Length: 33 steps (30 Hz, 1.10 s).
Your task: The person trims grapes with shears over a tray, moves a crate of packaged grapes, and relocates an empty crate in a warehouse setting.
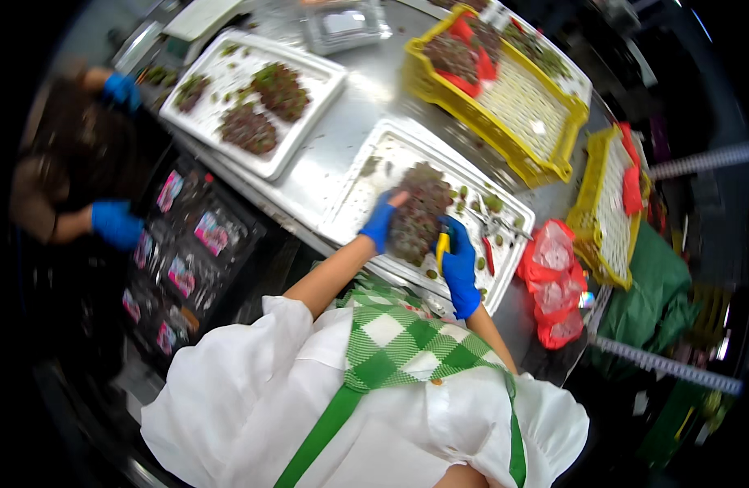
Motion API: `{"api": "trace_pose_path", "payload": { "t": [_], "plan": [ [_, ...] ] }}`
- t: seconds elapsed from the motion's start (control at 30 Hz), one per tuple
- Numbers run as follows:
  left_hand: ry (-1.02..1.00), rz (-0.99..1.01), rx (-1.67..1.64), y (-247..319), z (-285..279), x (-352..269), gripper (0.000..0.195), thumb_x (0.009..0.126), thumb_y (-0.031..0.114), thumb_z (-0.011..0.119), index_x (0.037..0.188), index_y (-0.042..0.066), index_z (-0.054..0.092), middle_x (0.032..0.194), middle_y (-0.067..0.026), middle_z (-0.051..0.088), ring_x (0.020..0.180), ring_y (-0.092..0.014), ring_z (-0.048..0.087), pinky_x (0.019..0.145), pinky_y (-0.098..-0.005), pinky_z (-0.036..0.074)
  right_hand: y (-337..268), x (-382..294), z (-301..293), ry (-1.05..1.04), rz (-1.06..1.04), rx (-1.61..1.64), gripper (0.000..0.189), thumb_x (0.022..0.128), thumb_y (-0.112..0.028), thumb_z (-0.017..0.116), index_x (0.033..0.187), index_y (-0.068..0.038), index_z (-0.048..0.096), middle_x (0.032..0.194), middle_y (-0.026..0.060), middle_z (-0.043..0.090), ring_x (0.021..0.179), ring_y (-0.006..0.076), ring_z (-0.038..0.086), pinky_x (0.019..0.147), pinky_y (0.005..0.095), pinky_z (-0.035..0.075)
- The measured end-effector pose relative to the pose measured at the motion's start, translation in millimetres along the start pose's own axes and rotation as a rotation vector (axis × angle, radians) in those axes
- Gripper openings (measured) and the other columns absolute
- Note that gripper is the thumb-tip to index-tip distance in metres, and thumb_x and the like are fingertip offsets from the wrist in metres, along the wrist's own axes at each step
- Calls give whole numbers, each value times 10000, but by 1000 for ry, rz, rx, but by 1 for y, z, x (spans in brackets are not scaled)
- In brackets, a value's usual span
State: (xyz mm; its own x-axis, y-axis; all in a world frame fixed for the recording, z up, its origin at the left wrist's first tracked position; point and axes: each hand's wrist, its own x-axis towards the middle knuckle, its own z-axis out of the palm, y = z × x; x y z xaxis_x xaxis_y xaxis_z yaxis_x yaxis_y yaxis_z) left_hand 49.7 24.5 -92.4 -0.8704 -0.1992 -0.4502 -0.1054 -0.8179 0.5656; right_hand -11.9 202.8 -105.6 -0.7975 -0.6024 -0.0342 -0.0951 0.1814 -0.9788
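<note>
A large bunch of dark red grapes [418,210] lies over a white foam tray [350,204] in front of me. My left hand [383,221], in a blue glove with bare skin showing at a fingertip, holds the bunch by its left side. Yellow-handled snips [443,247] are in my blue-gloved right hand [461,259], close against the grapes' right edge; their blades are hard to make out. Loose green and reddish grapes [492,202] are scattered at the tray's right. Among them lies a red-handled hand tool [488,253].
Another foam tray [316,137] with grape bunches stands at the left. Yellow crates [484,125] and red wrapping [554,283] lie to the right. A clear plastic box [344,24] is at the back. A co-worker's gloved hand [115,226] is beside a crate of labelled packs [210,232].
</note>
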Motion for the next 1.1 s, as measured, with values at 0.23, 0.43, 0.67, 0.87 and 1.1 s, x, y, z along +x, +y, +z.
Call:
{"api": "trace_pose_path", "payload": {
  "t": [0.23,0.43,0.67,0.87,1.1],
  "plan": [
    [445,322,529,-39,-20,-20,798,746,482,602,1333,74,248,1269,-202,402,1174,-302,394,959,-354,321,8,-28,-45,186,185,-637,614,709,-165,675,1187,-24,316,986,167,541,882,267,563,760,346,453],
    [408,482,469,-52,-42,-129,699,775,381,618,1331,121,283,1264,-183,416,1118,-289,455,897,-344,385,9,-25,-73,-437,104,-1501,313,740,-318,563,957,-94,538,770,171,618,697,351,602,602,444,471],
    [970,887,443,-66,-160,-309,368,782,139,622,1124,48,524,990,-60,577,861,-117,545,790,-261,438,-112,-27,16,-268,-103,-1005,161,799,-155,541,924,-79,608,751,114,629,647,197,612,587,294,458],
    [1525,897,600,-70,-295,-476,357,783,150,607,1113,47,523,1010,-82,553,898,-170,529,812,-287,419,-72,-27,210,-686,-344,-383,149,805,6,524,946,13,570,819,54,604,763,122,562,714,244,441],
    [2090,396,1066,-21,-436,-595,650,722,342,626,1227,7,392,1225,-204,428,1136,-340,406,967,-394,311,-22,49,416,-637,-426,-329,476,796,-167,566,1213,13,423,1101,188,538,989,274,529,843,312,406]
  ]
}}
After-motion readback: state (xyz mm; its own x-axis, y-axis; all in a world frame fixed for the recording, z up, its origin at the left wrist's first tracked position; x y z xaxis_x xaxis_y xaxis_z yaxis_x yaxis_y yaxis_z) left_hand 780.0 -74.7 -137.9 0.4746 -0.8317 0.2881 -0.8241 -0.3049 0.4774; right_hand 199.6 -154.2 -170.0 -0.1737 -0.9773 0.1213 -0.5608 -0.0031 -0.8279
